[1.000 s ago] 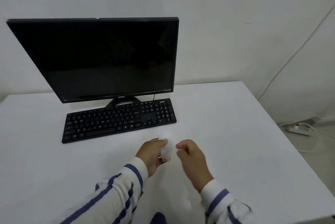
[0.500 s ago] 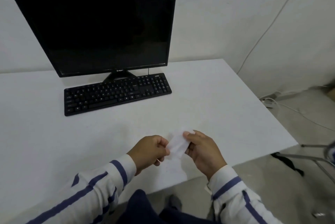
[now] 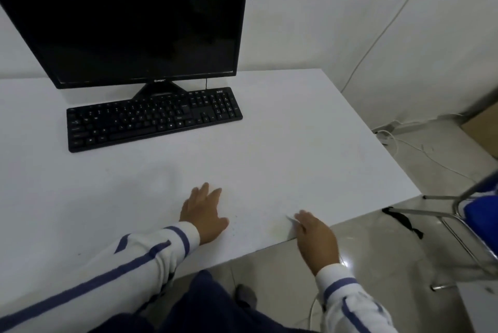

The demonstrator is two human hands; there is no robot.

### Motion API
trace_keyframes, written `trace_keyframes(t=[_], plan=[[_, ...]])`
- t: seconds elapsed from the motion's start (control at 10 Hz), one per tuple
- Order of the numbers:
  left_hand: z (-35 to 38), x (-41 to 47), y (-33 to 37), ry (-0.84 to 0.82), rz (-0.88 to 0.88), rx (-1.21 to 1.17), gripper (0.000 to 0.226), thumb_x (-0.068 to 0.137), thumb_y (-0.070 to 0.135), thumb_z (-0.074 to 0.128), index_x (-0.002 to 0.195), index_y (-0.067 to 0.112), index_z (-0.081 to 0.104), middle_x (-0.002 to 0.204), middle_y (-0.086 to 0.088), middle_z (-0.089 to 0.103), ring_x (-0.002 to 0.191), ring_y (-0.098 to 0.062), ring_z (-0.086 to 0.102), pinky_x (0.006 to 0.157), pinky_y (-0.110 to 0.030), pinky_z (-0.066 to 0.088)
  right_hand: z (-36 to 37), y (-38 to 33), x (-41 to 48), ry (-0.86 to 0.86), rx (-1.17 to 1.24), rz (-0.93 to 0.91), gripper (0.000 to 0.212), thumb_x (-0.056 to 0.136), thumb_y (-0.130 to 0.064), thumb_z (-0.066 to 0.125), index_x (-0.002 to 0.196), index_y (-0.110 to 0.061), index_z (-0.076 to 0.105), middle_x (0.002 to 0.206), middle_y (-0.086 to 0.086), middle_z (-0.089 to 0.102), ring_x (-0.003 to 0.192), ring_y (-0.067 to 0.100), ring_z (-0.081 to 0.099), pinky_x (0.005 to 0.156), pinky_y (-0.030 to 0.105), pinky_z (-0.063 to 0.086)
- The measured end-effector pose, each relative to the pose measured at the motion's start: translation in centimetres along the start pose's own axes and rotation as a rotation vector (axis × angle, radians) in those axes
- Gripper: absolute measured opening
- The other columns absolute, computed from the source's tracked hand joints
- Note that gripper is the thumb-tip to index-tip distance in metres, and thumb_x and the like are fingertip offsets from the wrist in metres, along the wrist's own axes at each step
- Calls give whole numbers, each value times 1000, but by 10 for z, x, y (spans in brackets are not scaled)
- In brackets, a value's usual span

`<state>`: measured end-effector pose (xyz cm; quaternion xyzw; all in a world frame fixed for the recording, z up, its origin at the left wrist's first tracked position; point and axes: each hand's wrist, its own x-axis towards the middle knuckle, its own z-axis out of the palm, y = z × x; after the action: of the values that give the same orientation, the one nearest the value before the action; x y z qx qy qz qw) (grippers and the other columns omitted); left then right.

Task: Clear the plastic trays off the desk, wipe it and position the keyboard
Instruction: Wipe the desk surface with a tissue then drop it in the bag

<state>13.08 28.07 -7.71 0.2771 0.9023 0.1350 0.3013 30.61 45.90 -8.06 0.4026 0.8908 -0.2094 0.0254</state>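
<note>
A black keyboard (image 3: 153, 117) lies on the white desk (image 3: 296, 144), close against the foot of the black monitor (image 3: 129, 17). My left hand (image 3: 204, 211) rests flat on the desk near its front edge, fingers spread, holding nothing. My right hand (image 3: 315, 235) is at the front edge further right, fingers pressed down on a white wipe (image 3: 292, 219); only a small corner of the wipe shows past the fingertips. No plastic tray is in view.
A blue chair with metal legs (image 3: 474, 214) stands to the right of the desk. White cables and a power strip (image 3: 388, 136) lie on the floor by the wall. My dark-trousered legs (image 3: 204, 305) are below the desk's front edge.
My hands have parted. The left one let go of the wipe and went flat on the desk. The right one carried the wipe right, down onto the front edge. The view tilted lower.
</note>
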Motion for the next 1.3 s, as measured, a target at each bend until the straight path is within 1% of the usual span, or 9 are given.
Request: trace_keyframes(t=[0.2,0.3,0.4,0.5,0.7,0.8,0.9,1.1,1.3], plan=[[3,23,2,-99,-67,110,90,86,61,45,149,31,-12,154,-7,-32,141,-33,-28,115,-50,-10,10,-6,-9,42,223,-11,34,99,-27,43,126,-15,58,138,1,53,130,18,46,106,25,32],[3,26,1,-127,-60,167,92,87,63,42,147,32,-18,151,-7,-37,139,-35,-31,114,-52,-12,19,-10,-21,-9,334,-50,42,98,-38,39,131,-19,54,143,-4,46,135,12,37,109,19,22],[3,27,1,-153,-66,186,91,87,64,40,147,32,-20,150,-8,-38,138,-35,-33,114,-53,-12,41,2,-31,-87,68,-304,69,94,-57,8,133,-20,51,146,-6,31,140,14,24,117,25,6],[2,26,3,-169,-70,198,91,88,63,40,146,31,-22,150,-8,-39,138,-35,-33,113,-53,-12,45,12,-23,-35,-38,-381,64,99,-49,9,131,-15,53,143,2,41,135,23,36,118,27,5],[1,25,4,-177,-75,203,91,88,63,40,146,31,-22,149,-7,-40,138,-35,-34,113,-53,-12,44,-19,-9,-51,136,-248,107,73,-75,-17,134,-19,50,152,-1,30,143,12,13,113,22,-2],[0,25,3,-182,-67,200,91,87,64,40,146,31,-22,150,-7,-39,138,-35,-33,114,-53,-12,47,-33,-26,-176,-7,-429,78,91,-58,-2,128,-21,57,145,-5,37,138,10,24,114,29,4],[0,25,4,-187,-61,201,91,88,64,39,146,30,-22,150,-8,-39,138,-35,-33,113,-53,-12,48,-13,-31,-95,-127,-507,47,100,-37,21,121,-23,62,132,-3,56,124,18,52,106,38,28],[0,24,3,-185,-60,202,91,88,63,39,146,31,-22,149,-8,-40,138,-35,-34,113,-53,-13,40,-23,-5,-119,-108,-316,98,78,-67,-18,147,-13,25,156,8,13,145,23,1,114,32,-4],[-2,24,4,-200,-68,193,91,88,62,40,146,31,-22,149,-7,-40,138,-34,-34,113,-52,-14,51,-20,-43,-244,-351,-461,60,99,-52,14,136,-17,44,143,4,41,131,22,41,114,34,8]])
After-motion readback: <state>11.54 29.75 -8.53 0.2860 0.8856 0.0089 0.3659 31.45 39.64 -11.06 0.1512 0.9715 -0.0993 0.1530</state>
